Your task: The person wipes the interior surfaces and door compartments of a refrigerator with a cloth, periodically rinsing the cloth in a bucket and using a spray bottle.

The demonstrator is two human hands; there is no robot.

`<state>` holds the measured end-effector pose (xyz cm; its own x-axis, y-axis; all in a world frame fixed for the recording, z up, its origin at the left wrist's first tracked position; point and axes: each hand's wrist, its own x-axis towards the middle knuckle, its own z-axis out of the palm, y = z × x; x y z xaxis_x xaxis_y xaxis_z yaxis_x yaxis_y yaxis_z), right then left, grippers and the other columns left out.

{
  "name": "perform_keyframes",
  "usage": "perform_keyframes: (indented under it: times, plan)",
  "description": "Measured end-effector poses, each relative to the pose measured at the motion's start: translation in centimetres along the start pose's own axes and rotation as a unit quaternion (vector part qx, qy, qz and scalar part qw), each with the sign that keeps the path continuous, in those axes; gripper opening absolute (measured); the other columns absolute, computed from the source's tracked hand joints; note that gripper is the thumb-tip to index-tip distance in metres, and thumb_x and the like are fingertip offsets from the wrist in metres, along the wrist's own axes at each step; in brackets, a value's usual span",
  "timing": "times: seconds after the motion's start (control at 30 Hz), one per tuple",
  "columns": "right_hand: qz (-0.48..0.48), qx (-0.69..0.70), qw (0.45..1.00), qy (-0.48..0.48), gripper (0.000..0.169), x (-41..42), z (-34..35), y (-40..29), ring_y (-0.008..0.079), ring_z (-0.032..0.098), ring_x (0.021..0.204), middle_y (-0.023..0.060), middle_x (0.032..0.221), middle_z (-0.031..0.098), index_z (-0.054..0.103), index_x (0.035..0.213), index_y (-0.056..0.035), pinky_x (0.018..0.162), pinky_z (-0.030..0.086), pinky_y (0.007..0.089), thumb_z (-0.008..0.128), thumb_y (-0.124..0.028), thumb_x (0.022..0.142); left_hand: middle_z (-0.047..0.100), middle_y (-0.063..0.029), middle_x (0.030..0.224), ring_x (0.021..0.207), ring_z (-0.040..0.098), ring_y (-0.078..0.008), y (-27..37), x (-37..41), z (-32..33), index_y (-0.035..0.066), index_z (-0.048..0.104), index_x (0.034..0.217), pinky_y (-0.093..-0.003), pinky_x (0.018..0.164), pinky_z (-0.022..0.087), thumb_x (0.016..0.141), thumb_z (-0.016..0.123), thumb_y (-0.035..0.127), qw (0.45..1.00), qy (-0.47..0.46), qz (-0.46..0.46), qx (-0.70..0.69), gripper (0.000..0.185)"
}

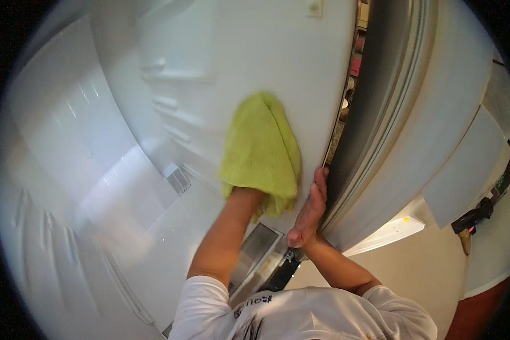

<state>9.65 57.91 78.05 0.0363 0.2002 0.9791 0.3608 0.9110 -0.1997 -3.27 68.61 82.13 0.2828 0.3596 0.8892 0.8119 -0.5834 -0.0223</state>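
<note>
A yellow-green cloth (pixel 259 148) lies against the smooth white inner side wall (pixel 276 59) of what looks like a refrigerator. My left hand (pixel 247 196) is inside or beneath it, so only the wrist shows and the fingers are hidden. To the right of the cloth, my right hand (pixel 309 214) rests flat along the wall's front edge, beside the dark gap at the door seal. Its fingers are stretched and it holds nothing.
Moulded shelf ridges (pixel 174 106) run along the white interior to the left. A small grey vented part (pixel 177 178) sits at the back. A clear-fronted bin (pixel 255 246) is low near my arms. The door with its seal (pixel 391 123) stands close on the right, above a beige floor (pixel 425 255).
</note>
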Motion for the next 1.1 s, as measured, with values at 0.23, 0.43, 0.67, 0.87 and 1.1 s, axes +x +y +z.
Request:
perform_keyframes:
  times: [0.23, 0.43, 0.67, 0.87, 1.1]
  plan:
    - [0.011, -0.006, 1.0, 0.014, 0.093, -1.3, 0.3, 1.7, 0.0414, 0.017, 0.132, 0.0271, 0.14, 0.021, 0.021, 0.136, -0.0009, 0.107, 0.007, 0.0516, 0.043, -0.068, 0.077, 0.042, -0.0101, 0.129, 0.119, 0.039, -0.0229, -1.4, 5.7, -3.2, 0.007, 0.035, 0.131, -0.0352, 0.101, 0.031, 0.09, 0.045, 0.031, 0.998, 0.025, 0.053, 0.036, 0.048]
    - [-0.003, 0.076, 0.997, 0.011, 0.092, -1.6, 0.7, 1.9, 0.041, 0.018, 0.131, 0.0268, 0.141, 0.018, 0.021, 0.138, -0.0079, 0.106, 0.008, 0.051, 0.052, -0.065, 0.074, 0.043, -0.0098, 0.128, 0.118, 0.04, -0.0224, 1.1, 6.2, -4.1, 0.007, 0.035, 0.131, -0.0346, 0.101, 0.031, 0.09, 0.045, 0.031, 0.99, 0.044, 0.126, 0.05, 0.048]
    - [0.001, 0.119, 0.992, 0.037, 0.088, -1.3, 0.7, 1.4, 0.0398, 0.021, 0.131, 0.0257, 0.141, 0.02, 0.023, 0.137, -0.0077, 0.106, 0.011, 0.0505, 0.056, -0.06, 0.074, 0.044, -0.0094, 0.126, 0.117, 0.041, -0.0219, -0.2, 11.5, -5.0, 0.007, 0.035, 0.131, -0.0336, 0.1, 0.032, 0.09, 0.046, 0.031, 0.997, 0.052, 0.055, 0.033, 0.049]
    - [0.059, 0.136, 0.988, -0.041, 0.088, -2.4, -0.9, -1.4, 0.0384, 0.019, 0.132, 0.0236, 0.14, 0.023, 0.023, 0.138, -0.0079, 0.106, 0.011, 0.0498, 0.058, -0.057, 0.074, 0.045, -0.0091, 0.125, 0.116, 0.041, -0.0214, 4.8, 9.4, -5.0, 0.007, 0.035, 0.131, -0.0327, 0.1, 0.032, 0.09, 0.046, 0.031, 0.988, 0.07, 0.139, 0.022, 0.049]
    - [-0.017, 0.119, 0.992, -0.028, 0.088, -0.2, -2.1, -2.4, 0.0408, 0.011, 0.133, 0.0238, 0.144, 0.012, 0.022, 0.138, -0.0089, 0.106, 0.009, 0.0499, 0.062, -0.054, 0.073, 0.045, -0.0088, 0.124, 0.115, 0.042, -0.0209, -0.1, 17.9, -5.8, 0.007, 0.035, 0.131, -0.0316, 0.099, 0.033, 0.09, 0.047, 0.032, 0.964, 0.056, -0.111, -0.235, 0.049]
